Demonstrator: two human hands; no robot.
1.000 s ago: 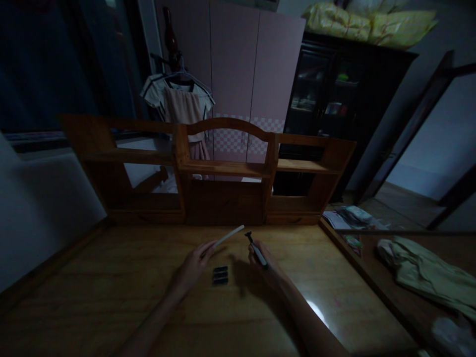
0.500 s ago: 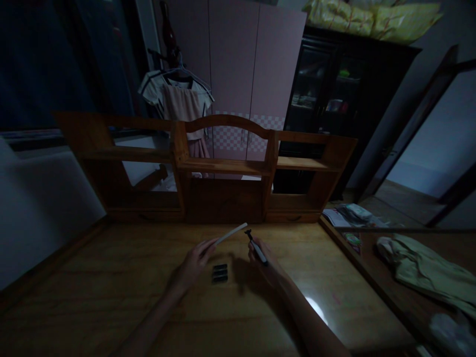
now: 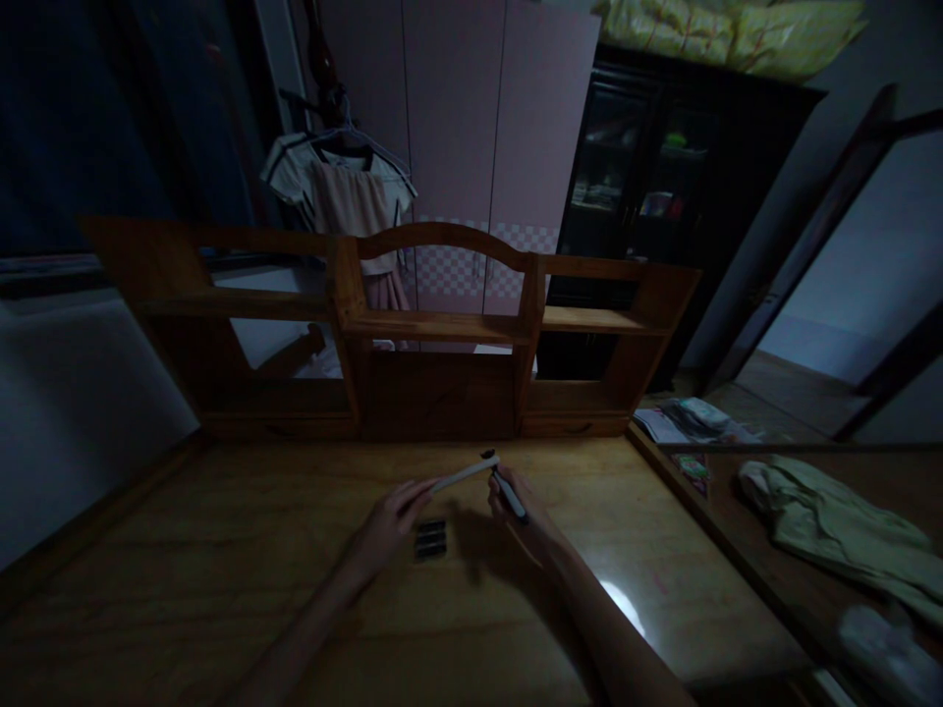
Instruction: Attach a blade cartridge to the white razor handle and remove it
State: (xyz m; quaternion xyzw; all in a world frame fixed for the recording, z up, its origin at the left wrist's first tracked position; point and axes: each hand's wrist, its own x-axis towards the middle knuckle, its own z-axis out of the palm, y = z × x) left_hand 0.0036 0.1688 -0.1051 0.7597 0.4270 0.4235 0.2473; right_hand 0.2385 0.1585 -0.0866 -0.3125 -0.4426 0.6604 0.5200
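My left hand (image 3: pixel 387 525) pinches one end of a thin white stick (image 3: pixel 464 475) that points up and to the right. My right hand (image 3: pixel 520 516) is closed on a small dark tool (image 3: pixel 505 491) with a black tip. The white stick's far end touches the tool's tip above the wooden desk (image 3: pixel 221 550). Two small black blocks (image 3: pixel 431 539) lie on the desk between my hands, just below the left one.
A wooden shelf unit (image 3: pixel 434 329) stands along the desk's far edge. A side table on the right holds papers (image 3: pixel 685 422) and a greenish cloth (image 3: pixel 840 535). Behind are a pink wardrobe (image 3: pixel 471 128), hanging clothes (image 3: pixel 346 191) and a dark glass cabinet (image 3: pixel 648 196).
The white stick's tip has swung down and right until it meets the tip of the dark tool. Both hands stay over the same spot; the view has shifted slightly.
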